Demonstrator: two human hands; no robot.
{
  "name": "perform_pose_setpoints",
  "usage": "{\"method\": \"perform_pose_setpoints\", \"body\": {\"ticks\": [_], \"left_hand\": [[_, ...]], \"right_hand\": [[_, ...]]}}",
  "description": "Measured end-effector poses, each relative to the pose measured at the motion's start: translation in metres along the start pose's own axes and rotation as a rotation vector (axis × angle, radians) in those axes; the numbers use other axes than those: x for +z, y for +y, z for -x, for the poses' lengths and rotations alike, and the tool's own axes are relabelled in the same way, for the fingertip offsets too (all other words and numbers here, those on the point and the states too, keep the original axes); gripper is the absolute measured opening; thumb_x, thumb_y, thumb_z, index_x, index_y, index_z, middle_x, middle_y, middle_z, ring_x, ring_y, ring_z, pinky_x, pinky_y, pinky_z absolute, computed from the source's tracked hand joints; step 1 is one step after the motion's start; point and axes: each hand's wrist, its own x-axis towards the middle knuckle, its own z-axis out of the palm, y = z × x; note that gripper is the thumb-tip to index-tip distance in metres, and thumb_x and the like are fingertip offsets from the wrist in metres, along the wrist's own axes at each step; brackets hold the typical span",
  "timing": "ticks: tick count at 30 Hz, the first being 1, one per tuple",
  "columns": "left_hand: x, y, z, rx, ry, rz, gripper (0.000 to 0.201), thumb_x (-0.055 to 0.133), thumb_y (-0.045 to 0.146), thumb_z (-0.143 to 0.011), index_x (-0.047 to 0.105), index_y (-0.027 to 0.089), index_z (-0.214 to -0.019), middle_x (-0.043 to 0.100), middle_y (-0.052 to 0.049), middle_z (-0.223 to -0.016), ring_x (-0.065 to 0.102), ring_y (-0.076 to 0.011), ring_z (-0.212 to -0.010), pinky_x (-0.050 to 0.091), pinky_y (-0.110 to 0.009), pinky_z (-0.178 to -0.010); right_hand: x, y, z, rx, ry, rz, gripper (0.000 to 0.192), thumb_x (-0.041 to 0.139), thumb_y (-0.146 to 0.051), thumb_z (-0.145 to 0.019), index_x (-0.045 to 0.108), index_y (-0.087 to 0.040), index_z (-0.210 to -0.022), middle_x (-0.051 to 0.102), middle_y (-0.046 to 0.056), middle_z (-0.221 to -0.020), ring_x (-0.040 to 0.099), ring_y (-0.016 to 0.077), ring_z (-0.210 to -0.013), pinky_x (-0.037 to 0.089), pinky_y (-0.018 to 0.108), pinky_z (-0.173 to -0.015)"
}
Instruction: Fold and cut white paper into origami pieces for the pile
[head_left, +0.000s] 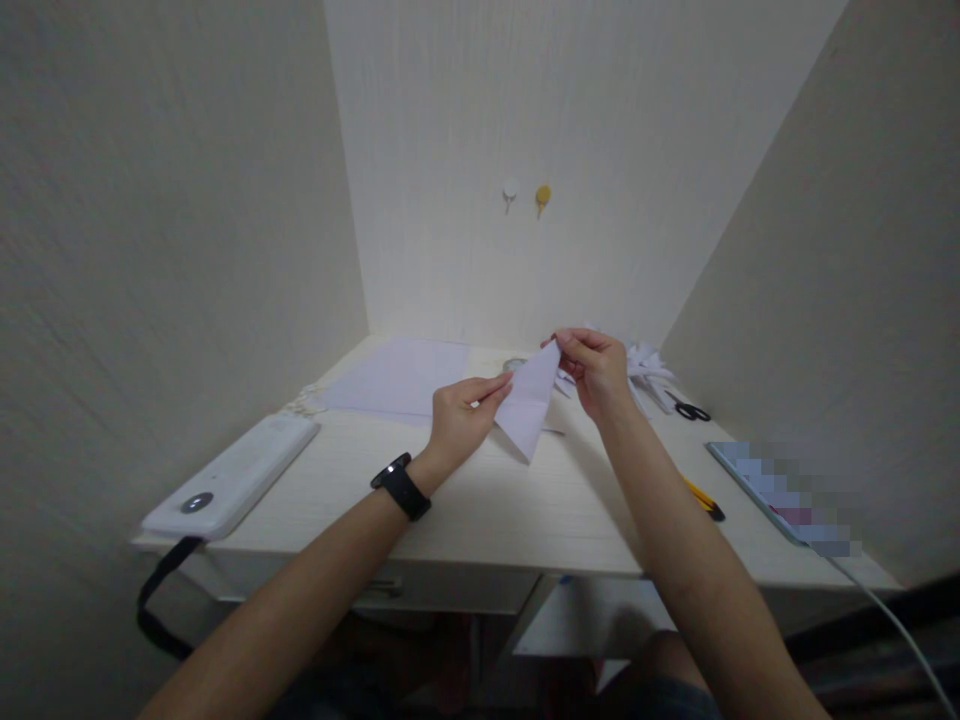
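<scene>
A folded sheet of white paper [529,402], roughly triangular with one point hanging down, is held up over the desk between both hands. My left hand [466,412], with a black watch on its wrist, pinches the paper's left edge between thumb and fingers. At its upper right corner my right hand [596,365] grips it with thumb and fingertips. Creases show across the paper's face. Behind the hands, a round object [514,365] is partly hidden by the paper and cannot be made out.
White paper sheets [397,375] lie at the back left of the desk [465,510]. Cut paper pieces [646,365] and black scissors [691,411] are at the back right. A yellow-and-black cutter [703,497] and a tablet-like device [780,495] lie right; a white device [232,480] left.
</scene>
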Motion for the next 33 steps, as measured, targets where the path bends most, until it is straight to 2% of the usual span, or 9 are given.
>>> {"method": "perform_pose_setpoints", "body": {"ticks": [8, 17, 24, 33], "left_hand": [[-0.002, 0.003, 0.0, -0.003, -0.008, -0.015, 0.014, 0.069, 0.024, -0.086, 0.078, 0.026, -0.096, 0.078, -0.003, -0.096, 0.074, -0.0173, -0.081, 0.06, -0.031, -0.075], [-0.001, 0.003, 0.002, 0.01, -0.036, -0.03, 0.015, 0.069, 0.024, -0.086, 0.078, 0.026, -0.097, 0.078, -0.003, -0.094, 0.074, -0.0172, -0.08, 0.059, -0.03, -0.073], [-0.001, 0.004, 0.002, 0.008, -0.044, -0.034, 0.014, 0.068, 0.022, -0.086, 0.078, 0.025, -0.095, 0.078, -0.004, -0.095, 0.075, -0.017, -0.08, 0.06, -0.03, -0.074], [-0.001, 0.006, 0.003, -0.012, -0.051, -0.02, 0.014, 0.069, 0.023, -0.085, 0.079, 0.026, -0.094, 0.078, -0.004, -0.094, 0.075, -0.0174, -0.079, 0.06, -0.03, -0.073]], "right_hand": [[0.001, -0.002, 0.002, -0.016, 0.041, 0.038, 0.032, 0.09, -0.04, -0.051, 0.072, -0.02, -0.068, 0.073, 0.004, -0.069, 0.067, 0.0167, -0.065, 0.056, 0.031, -0.064], [0.0, -0.003, 0.002, -0.005, 0.127, -0.028, 0.015, 0.081, -0.025, -0.052, 0.073, -0.018, -0.062, 0.072, 0.004, -0.063, 0.065, 0.016, -0.058, 0.055, 0.03, -0.059], [0.002, 0.003, 0.002, 0.002, 0.175, -0.027, 0.014, 0.081, -0.026, -0.052, 0.073, -0.018, -0.06, 0.071, 0.003, -0.059, 0.064, 0.0152, -0.055, 0.053, 0.028, -0.054], [0.002, 0.011, 0.003, -0.07, 0.214, 0.002, 0.014, 0.079, -0.029, -0.056, 0.072, -0.02, -0.063, 0.071, 0.001, -0.061, 0.065, 0.0156, -0.057, 0.052, 0.028, -0.054]]}}
